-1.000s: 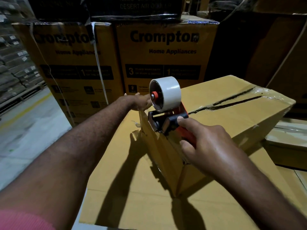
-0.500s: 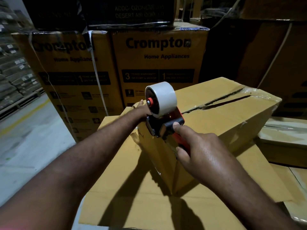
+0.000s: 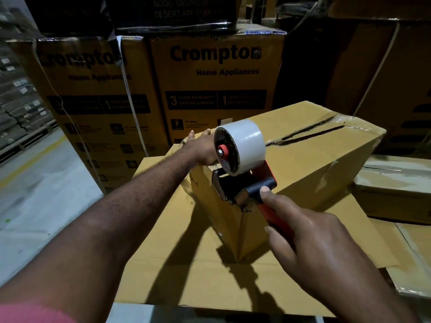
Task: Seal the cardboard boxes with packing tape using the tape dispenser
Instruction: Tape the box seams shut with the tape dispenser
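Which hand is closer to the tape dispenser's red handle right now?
Right. The right hand grips the red handle itself; the left hand rests on the top edge of the box, beyond the tape roll.

Ahead of me stand 2 yellow cartons side by side, each printed "Crompton Home Appliances". The right-hand carton (image 3: pixel 217 85) carries black panels with a 3 and a 1 for years of warranty. A white strap (image 3: pixel 127 89) runs down the left-hand carton (image 3: pixel 93 108). A black carton (image 3: pixel 177 12) marked "Desert Air" sits on top of them. To my left I see grey floor (image 3: pixel 35 201) with a yellow line (image 3: pixel 30 159), and beyond it stacked goods (image 3: pixel 18 101), too blurred to name.
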`<move>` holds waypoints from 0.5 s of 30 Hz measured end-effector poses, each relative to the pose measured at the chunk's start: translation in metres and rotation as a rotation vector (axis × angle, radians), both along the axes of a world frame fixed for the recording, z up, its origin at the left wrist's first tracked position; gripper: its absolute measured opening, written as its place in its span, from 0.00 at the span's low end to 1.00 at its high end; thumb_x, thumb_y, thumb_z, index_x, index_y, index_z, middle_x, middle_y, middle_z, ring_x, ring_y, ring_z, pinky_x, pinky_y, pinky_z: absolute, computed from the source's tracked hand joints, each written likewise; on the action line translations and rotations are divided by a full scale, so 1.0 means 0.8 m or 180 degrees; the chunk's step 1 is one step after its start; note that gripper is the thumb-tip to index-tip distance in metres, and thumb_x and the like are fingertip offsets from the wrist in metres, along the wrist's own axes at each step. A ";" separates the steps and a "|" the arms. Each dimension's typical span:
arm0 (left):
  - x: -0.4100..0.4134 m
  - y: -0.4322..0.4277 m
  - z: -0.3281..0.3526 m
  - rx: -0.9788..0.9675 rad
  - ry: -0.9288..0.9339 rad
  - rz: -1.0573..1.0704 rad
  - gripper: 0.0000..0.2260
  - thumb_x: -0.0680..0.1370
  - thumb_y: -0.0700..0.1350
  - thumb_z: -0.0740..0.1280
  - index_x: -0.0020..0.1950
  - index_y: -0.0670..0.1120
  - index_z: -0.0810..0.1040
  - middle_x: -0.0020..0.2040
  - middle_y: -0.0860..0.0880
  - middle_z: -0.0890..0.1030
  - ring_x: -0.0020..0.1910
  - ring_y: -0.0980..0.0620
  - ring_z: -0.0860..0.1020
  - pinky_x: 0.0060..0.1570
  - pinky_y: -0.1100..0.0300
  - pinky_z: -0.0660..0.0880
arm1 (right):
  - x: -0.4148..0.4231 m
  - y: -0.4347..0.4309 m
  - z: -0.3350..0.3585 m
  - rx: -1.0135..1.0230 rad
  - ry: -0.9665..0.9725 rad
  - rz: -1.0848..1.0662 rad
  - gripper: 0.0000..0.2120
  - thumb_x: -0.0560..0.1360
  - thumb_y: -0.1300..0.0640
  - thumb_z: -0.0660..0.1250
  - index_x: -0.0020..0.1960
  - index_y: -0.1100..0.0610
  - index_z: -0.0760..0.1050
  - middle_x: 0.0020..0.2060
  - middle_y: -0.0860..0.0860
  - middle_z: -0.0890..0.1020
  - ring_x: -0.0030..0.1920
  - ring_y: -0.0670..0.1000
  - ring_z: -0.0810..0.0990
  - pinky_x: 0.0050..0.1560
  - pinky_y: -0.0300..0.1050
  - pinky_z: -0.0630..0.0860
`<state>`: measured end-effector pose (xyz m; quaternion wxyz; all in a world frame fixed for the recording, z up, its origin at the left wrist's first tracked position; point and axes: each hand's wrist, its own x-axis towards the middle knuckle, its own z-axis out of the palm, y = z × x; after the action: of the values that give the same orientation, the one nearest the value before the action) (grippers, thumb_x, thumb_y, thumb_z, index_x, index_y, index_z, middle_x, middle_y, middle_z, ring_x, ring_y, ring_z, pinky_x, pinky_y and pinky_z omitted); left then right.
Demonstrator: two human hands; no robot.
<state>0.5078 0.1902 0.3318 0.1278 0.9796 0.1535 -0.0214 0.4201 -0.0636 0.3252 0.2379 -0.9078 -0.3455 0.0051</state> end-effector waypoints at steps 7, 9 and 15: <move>-0.019 -0.011 -0.047 -0.0950 -0.0604 -0.0283 0.20 0.79 0.53 0.68 0.68 0.44 0.78 0.67 0.42 0.79 0.68 0.41 0.75 0.69 0.40 0.70 | 0.002 -0.011 -0.060 0.0645 -0.0239 -0.0086 0.32 0.73 0.51 0.73 0.74 0.39 0.67 0.48 0.32 0.75 0.43 0.25 0.71 0.41 0.16 0.64; -0.020 -0.010 -0.050 -0.1098 -0.0402 -0.0368 0.19 0.81 0.50 0.67 0.71 0.46 0.76 0.70 0.44 0.76 0.71 0.43 0.71 0.73 0.43 0.66 | 0.002 -0.012 -0.066 0.0730 -0.0217 -0.0043 0.33 0.73 0.52 0.74 0.74 0.39 0.67 0.49 0.32 0.75 0.45 0.25 0.72 0.44 0.15 0.64; -0.010 -0.017 -0.042 -0.1118 -0.0281 -0.0091 0.17 0.84 0.41 0.63 0.73 0.40 0.72 0.72 0.39 0.73 0.72 0.42 0.70 0.65 0.60 0.71 | 0.004 -0.021 -0.072 0.0858 -0.0357 0.0107 0.35 0.74 0.51 0.73 0.74 0.32 0.61 0.51 0.28 0.72 0.46 0.30 0.75 0.48 0.24 0.73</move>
<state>0.5002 0.1763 0.2981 0.3033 0.9443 0.1278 -0.0067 0.4235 -0.0804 0.2680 0.3378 -0.8605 -0.3709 -0.0881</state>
